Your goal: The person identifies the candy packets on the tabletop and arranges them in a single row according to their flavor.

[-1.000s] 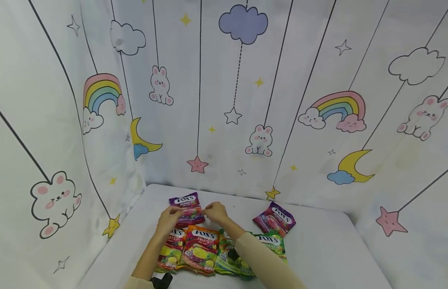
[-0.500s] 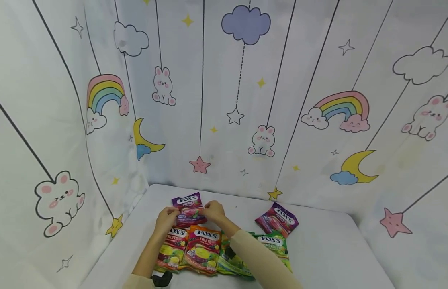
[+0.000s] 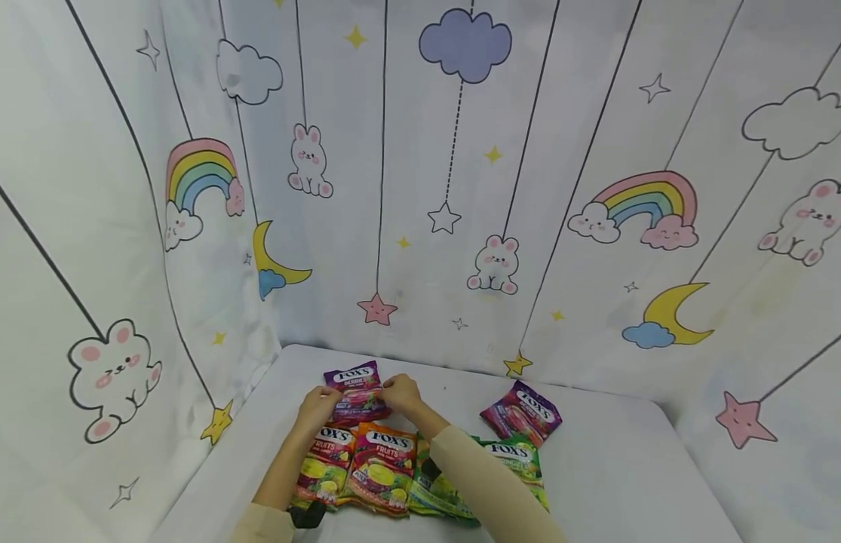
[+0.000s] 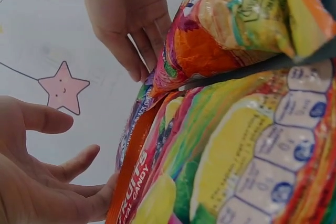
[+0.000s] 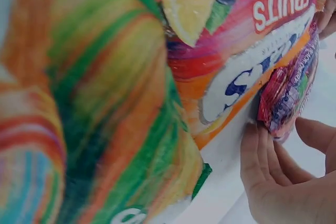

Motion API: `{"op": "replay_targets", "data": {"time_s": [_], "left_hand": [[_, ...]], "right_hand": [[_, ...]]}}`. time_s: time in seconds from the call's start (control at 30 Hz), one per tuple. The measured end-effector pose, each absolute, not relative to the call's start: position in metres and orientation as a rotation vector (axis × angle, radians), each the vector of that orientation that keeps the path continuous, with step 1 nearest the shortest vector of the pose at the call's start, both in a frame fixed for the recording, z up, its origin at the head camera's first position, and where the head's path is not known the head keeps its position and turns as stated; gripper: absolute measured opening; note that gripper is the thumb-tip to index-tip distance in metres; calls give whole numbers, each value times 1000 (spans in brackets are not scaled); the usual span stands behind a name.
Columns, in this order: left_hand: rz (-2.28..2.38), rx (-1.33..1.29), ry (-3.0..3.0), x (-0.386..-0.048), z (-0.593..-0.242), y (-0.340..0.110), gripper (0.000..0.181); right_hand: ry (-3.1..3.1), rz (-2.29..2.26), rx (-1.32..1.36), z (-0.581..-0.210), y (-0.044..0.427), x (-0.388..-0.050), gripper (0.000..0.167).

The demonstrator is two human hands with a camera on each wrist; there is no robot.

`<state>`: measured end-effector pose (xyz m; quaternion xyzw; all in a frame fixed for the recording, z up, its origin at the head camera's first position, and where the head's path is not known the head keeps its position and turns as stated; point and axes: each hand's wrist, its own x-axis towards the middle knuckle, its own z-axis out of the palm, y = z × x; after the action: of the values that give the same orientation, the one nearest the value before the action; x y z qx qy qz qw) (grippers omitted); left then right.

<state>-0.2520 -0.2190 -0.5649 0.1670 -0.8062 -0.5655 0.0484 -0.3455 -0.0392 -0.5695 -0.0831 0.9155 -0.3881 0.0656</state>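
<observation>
In the head view, a purple FOX'S Berries candy bag (image 3: pixel 357 400) lies at the back left of the table, between my two hands. My left hand (image 3: pixel 318 407) is at its left edge; in the left wrist view its thumb and fingers (image 4: pixel 79 163) are spread apart. At the bag's right edge is my right hand (image 3: pixel 401 394). In the right wrist view its fingers (image 5: pixel 257 153) touch the bag's side, the thumb standing off. Just in front lie red FOX'S Fruits bags, one on the left (image 3: pixel 323 467) and one beside it (image 3: pixel 382 467).
Green FOX'S Springtea-type bags (image 3: pixel 518 460) continue the row to the right, partly hidden by my right sleeve (image 3: pixel 488 483). Another purple Berries bag (image 3: pixel 522 413) lies tilted behind them. A printed curtain (image 3: pixel 420 188) encloses the white table (image 3: pixel 617 467).
Both hands stay at the purple bag's sides, with only slight finger shifts. The left fingers have moved a little off the bag's face toward its edge. The view has drifted slightly.
</observation>
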Motion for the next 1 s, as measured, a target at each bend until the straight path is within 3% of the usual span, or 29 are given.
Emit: {"op": "replay_targets", "data": {"time_s": [0.73, 1.0], "left_hand": [[-1725, 492, -2510, -257, -560, -213, 51], [-1739, 460, -2512, -262, -558, -214, 45]], "right_hand": [[2705, -1242, -192, -574, -41, -351, 27], [2678, -1301, -218, -570, -41, -353, 24]]}}
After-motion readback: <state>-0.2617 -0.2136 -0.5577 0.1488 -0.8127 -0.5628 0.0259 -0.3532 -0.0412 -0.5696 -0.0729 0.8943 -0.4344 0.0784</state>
